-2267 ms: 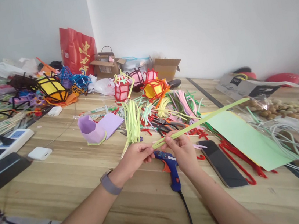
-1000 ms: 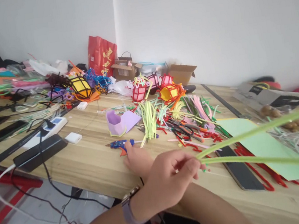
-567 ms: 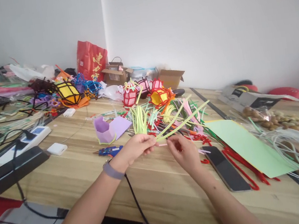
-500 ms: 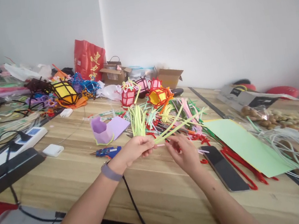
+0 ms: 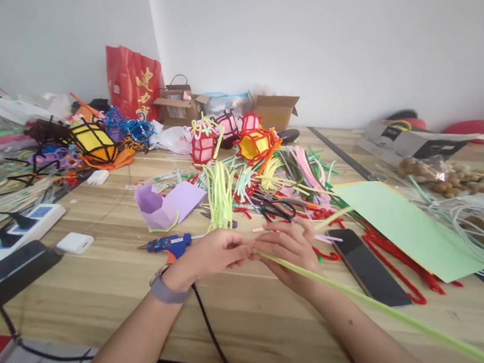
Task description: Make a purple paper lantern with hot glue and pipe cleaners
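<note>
My left hand pinches the end of a long light-green pipe cleaner that runs down and right over my right forearm. My right hand meets it fingertip to fingertip, fingers closed on the same green pipe cleaner, and a second green strand sticks out to the right past its fingers. Both hands hover just above the wooden table. A blue hot glue gun lies just left of my left hand, its black cord running under my wrist.
A heap of coloured pipe cleaners and black scissors lies behind my hands. A phone and green paper sheet lie to the right. A purple foam piece, small lanterns and a power strip sit left and behind.
The green pipe cleaner's long end has swung from pointing up and right over the pile to down and right across my right forearm. My right hand has closed in against my left.
</note>
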`<move>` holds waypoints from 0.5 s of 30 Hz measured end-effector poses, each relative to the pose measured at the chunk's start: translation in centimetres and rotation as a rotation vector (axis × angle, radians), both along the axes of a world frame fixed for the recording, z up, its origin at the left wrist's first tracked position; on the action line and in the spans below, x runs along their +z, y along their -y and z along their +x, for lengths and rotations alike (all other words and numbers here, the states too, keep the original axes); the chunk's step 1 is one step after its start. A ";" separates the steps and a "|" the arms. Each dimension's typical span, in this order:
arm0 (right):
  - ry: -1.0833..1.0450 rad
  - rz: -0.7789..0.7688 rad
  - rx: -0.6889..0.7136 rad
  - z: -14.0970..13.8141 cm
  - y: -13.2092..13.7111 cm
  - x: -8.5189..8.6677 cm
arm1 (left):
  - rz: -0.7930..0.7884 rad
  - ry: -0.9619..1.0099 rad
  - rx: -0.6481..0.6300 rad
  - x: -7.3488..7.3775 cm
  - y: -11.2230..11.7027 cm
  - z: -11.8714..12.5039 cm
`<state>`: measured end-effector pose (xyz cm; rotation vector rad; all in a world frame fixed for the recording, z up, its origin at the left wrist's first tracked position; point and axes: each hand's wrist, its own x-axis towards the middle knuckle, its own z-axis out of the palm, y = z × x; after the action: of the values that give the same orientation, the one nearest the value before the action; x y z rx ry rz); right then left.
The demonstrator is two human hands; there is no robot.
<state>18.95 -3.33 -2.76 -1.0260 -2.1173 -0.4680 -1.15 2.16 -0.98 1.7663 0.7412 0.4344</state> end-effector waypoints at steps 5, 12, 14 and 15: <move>-0.033 -0.090 0.135 -0.3 0.0 -0.2 | 0.144 -0.059 -0.016 0.6 0.3 -0.1; -0.108 -0.064 0.001 -0.8 0.9 -0.6 | 0.173 0.048 0.135 0.7 1.4 0.7; -0.118 -0.049 -0.002 -0.7 1.0 -0.6 | 0.135 0.085 0.173 0.6 1.7 0.9; -0.119 -0.045 -0.003 -0.7 0.9 -0.6 | 0.129 0.103 0.194 0.6 1.8 1.0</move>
<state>18.25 -4.27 -3.32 -1.0562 -2.0288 -0.3529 -0.12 0.34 -0.39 1.7833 0.8301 0.7128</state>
